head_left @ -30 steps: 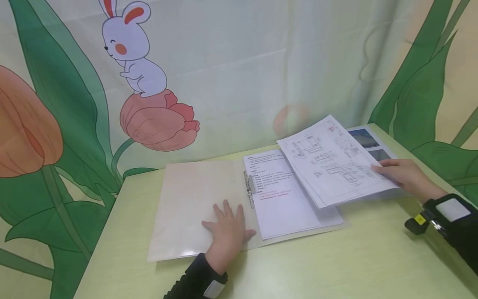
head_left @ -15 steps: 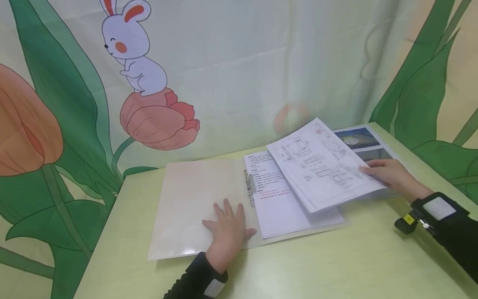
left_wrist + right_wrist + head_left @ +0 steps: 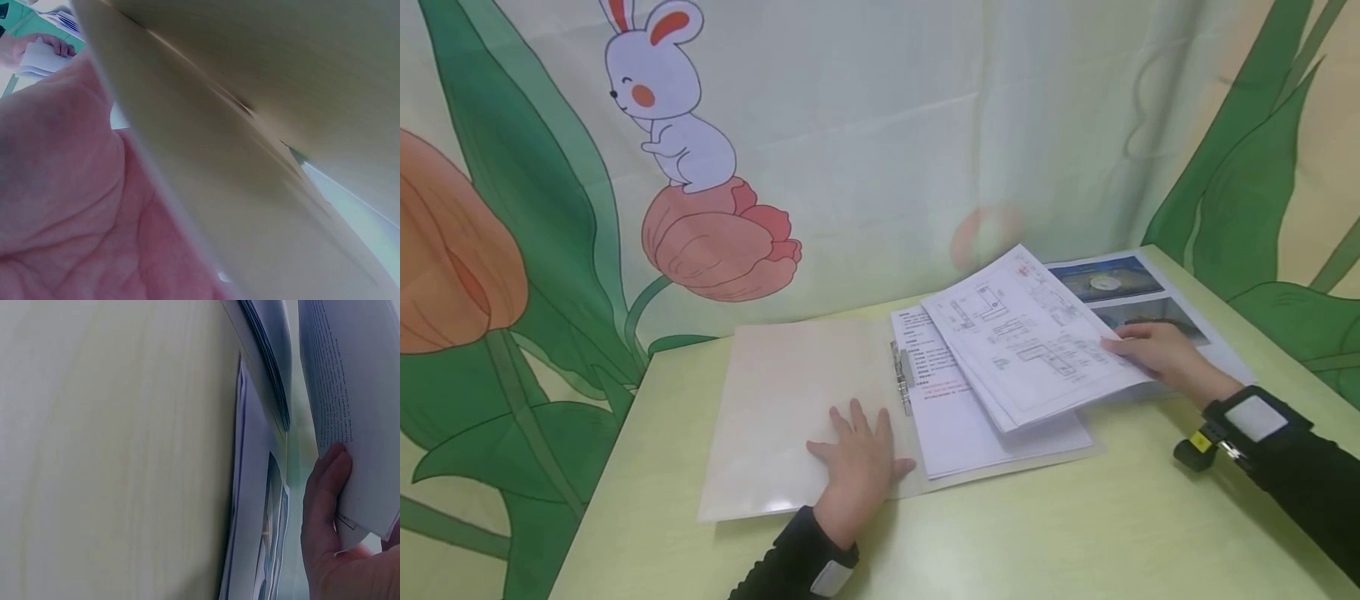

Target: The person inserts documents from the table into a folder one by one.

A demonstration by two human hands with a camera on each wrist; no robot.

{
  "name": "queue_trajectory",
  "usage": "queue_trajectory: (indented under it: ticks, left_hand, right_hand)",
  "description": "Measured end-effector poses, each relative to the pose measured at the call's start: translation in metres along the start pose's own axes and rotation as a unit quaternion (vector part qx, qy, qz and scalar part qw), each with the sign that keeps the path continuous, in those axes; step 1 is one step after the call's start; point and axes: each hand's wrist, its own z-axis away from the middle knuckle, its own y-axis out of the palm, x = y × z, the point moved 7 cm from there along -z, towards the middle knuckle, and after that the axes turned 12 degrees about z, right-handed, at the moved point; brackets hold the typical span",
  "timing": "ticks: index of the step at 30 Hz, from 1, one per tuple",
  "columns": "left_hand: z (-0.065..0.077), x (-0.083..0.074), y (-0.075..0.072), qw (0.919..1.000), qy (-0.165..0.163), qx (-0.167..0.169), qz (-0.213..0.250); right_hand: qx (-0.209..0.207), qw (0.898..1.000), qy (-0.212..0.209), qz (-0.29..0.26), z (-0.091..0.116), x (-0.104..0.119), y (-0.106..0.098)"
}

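An open ring folder [image 3: 775,392] lies on the table, a metal clip [image 3: 904,379] along its spine. My left hand [image 3: 859,471] rests with spread fingers on the folder's pale left cover, near the spine. On the folder's right side is a stack of white pages [image 3: 977,442] with black and red print. My right hand [image 3: 1172,354] pinches several sheets of paper [image 3: 1037,346] by their right edge, thumb on top. Line drawings cover the top sheet, which is tilted over the stack. In the right wrist view, fingers [image 3: 326,494] support the sheets' printed underside.
To the right, a sheet with colour photos [image 3: 1105,279] lies on the table [image 3: 1037,533], partly behind the held sheets and right hand. A curtain [image 3: 865,167] printed with a rabbit and tulips hangs along the table's back edge.
My right hand has moved left with the sheets, which now cover more of the stack in the folder. More of the photo sheet shows. The left hand stays in place.
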Motion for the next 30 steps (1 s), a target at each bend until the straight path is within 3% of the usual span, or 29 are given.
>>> queue_trajectory:
  ticks: [8,30]
  left_hand:
    - [0.0,0.001,0.002,1.0,-0.001,-0.001,0.0]
    - [-0.001,0.001,0.002,1.0,0.001,-0.007,-0.004]
  right_hand:
    - [0.002,1.0,0.015,-0.003,0.0,0.005,0.012]
    - [0.007,1.0,-0.008,0.004,0.003,0.022,0.032]
